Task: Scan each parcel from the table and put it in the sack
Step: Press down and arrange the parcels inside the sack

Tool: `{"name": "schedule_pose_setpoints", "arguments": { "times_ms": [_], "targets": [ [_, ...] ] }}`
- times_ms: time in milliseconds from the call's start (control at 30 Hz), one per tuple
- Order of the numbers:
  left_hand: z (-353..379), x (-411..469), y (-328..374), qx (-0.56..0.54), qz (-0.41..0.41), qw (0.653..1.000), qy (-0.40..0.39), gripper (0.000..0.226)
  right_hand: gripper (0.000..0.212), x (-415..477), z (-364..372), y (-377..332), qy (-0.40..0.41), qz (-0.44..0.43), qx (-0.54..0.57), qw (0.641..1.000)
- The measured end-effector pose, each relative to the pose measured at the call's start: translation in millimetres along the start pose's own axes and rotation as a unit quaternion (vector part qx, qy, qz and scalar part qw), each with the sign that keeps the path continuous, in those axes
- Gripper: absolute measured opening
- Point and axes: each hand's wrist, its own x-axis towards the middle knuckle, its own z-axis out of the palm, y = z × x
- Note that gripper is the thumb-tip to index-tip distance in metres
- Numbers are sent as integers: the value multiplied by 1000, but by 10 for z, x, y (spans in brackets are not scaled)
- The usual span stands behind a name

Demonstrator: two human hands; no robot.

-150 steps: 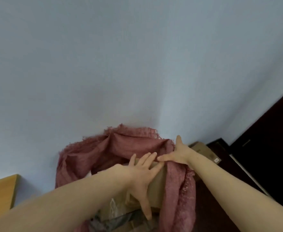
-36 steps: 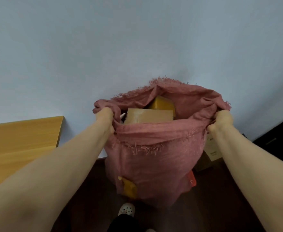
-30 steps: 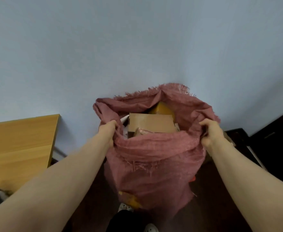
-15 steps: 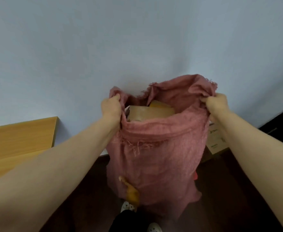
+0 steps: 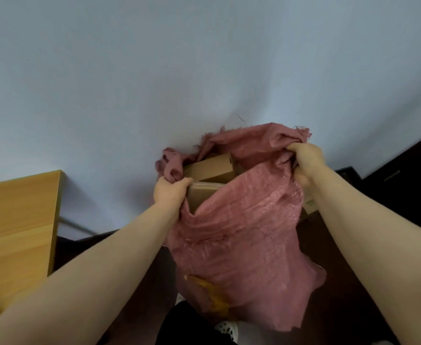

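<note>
Floor (image 5: 346,307): dark brown; a cardboard box (image 5: 310,207) stands on it by the wall, a white shoe (image 5: 226,331) nearer.
Table (image 5: 17,220): light wood, at the left.

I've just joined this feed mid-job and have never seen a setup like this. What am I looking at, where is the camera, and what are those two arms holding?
There is no machine here. These are a person's two bare arms, seen from one wide-angle camera worn on the head, which looks forward and down. The left hand and the right hand each grip the rim of a pink woven sack over the dark floor, holding its mouth open. Inside it, an upper parcel and a lower parcel, both cardboard, show at the top. The wooden table is at the left edge. Another cardboard box sits behind the sack, by the right forearm.
</note>
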Motion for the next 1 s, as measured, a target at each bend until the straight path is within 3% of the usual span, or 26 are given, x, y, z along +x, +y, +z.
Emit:
{"name": "schedule_pose_setpoints", "arguments": {
  "times_ms": [100, 200, 300, 333, 400, 433, 533, 633, 700, 767, 833, 933, 1000],
  "targets": [
    [-83, 237, 14, 39, -86, 995, 19, 72, 8, 28, -68, 27, -14, -17, -128, 992],
    [-174, 409, 44, 3, -124, 992, 11, 72, 39, 49, -134, 119, -27, -1, -303, 953],
    [-287, 532, 40, 50, -175, 976, -121, 70, 79, 36, -76, 292, -45, 34, -431, 901],
    [-340, 540, 60, 90, -193, 958, -191, 69, 81, 31, -39, 339, -54, 46, -462, 884],
    [-457, 577, 61, 136, -229, 924, -275, 63, 64, 38, 15, 421, -62, 60, -518, 851],
    [-495, 618, 48, 141, -244, 920, -272, 61, 55, 70, 15, 451, -56, 65, -540, 837],
    [-479, 857, -120, 158, -211, 951, -161, 68, 23, 125, -50, 517, -19, 70, -596, 800],
    [-280, 1093, -245, 94, -190, 970, -122, 56, 33, 142, -156, 619, -2, 81, -631, 771],
    [-173, 1212, -296, 64, -159, 984, -52, 44, 47, 152, -209, 688, 13, 92, -659, 746],
    [-169, 1306, -351, 60, -126, 989, 42, 37, 50, 171, -274, 729, 22, 114, -649, 752],
    [-174, 1332, -374, 32, -147, 987, 53, 36, 45, 190, -348, 757, 34, 123, -609, 782],
    [-205, 1276, -340, -47, -245, 959, -134, 39, 31, 170, -442, 822, 77, 104, -568, 813],
    [-272, 1160, -319, -35, -239, 948, -206, 46, 27, 135, -477, 875, 119, 82, -530, 835]
  ]
}}
